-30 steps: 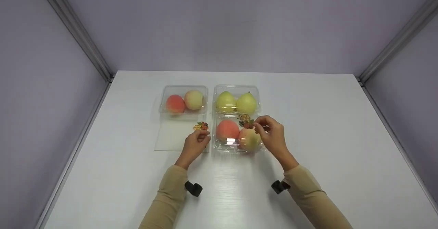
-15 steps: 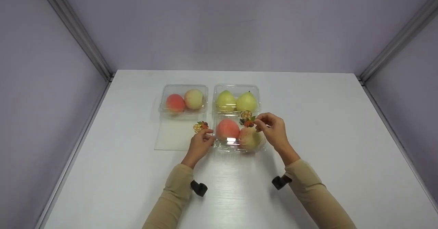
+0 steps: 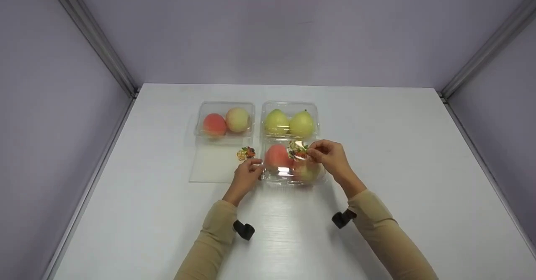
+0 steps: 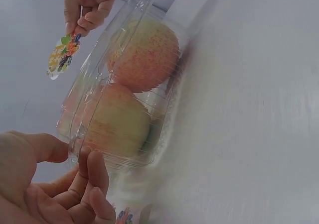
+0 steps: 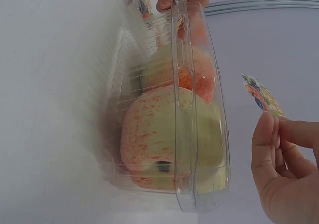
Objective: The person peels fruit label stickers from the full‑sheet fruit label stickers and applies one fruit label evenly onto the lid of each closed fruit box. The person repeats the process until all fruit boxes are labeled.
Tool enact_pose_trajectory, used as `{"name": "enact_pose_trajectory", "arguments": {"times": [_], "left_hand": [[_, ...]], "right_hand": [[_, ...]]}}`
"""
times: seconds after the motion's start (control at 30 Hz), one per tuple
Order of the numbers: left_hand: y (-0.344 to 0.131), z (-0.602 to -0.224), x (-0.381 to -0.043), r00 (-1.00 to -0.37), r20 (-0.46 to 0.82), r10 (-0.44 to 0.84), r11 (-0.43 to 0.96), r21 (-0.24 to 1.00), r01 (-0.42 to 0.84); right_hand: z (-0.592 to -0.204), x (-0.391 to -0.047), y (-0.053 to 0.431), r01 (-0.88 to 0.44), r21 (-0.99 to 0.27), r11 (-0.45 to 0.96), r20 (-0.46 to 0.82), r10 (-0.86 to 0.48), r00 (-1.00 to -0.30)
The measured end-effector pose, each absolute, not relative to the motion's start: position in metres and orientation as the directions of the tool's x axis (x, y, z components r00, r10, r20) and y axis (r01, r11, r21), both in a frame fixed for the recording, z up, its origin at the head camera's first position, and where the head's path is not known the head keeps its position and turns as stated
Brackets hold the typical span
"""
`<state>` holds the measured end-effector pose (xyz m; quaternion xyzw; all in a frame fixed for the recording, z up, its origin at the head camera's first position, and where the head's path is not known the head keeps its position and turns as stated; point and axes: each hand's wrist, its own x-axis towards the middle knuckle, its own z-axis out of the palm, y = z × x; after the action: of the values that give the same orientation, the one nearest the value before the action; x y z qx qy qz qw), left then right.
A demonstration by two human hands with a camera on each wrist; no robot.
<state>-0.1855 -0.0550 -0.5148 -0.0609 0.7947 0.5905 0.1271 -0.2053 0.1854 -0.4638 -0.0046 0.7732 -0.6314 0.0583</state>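
Observation:
My right hand (image 3: pixel 331 158) pinches a fruit-print sticker (image 3: pixel 295 149) by its edge, thumb against forefinger. It holds the sticker above the lid of the front clear plastic box (image 5: pixel 187 134); in the right wrist view a gap shows between sticker (image 5: pixel 261 94) and lid. Inside that box lie a pinkish-red peach (image 3: pixel 277 156) and a yellowish peach (image 3: pixel 309 173). My left hand (image 3: pixel 246 177) grips the box's left rim, its thumb and fingertips (image 4: pixel 61 151) on either side of the edge in the left wrist view.
Behind stand a clear box (image 3: pixel 200 112) with two peaches and another (image 3: pixel 315 112) with two green pears (image 3: pixel 301 124). Left of the front box lies a pale sheet (image 3: pixel 211 165) bearing another fruit sticker (image 3: pixel 246 153). The white table (image 3: pixel 398 167) meets walls at back and sides.
My left hand has moved right from the pale sheet to the front box's rim. The right hand rose slightly, then came left and down, bringing the sticker over the middle of the lid.

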Motion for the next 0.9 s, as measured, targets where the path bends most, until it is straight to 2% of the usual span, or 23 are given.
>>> {"name": "enact_pose_trajectory", "arguments": {"times": [0.33,0.63,0.9], "left_hand": [[-0.0543,-0.5106,-0.1836,-0.948,-0.314,0.052,0.300,0.910,-0.285],[-0.0537,-0.5122,-0.1817,-0.945,-0.324,0.055,0.297,0.909,-0.294],[-0.0539,-0.5120,-0.1812,-0.954,-0.291,0.071,0.288,0.921,-0.260]], "right_hand": [[-0.4669,-0.2052,0.1826,0.098,-0.972,0.212,-0.124,-0.113,-0.986],[-0.4685,-0.2051,0.1793,0.125,-0.940,0.317,-0.143,-0.036,-0.989],[-0.4683,-0.2058,0.1781,0.147,-0.942,0.300,-0.161,-0.023,-0.987]]}}
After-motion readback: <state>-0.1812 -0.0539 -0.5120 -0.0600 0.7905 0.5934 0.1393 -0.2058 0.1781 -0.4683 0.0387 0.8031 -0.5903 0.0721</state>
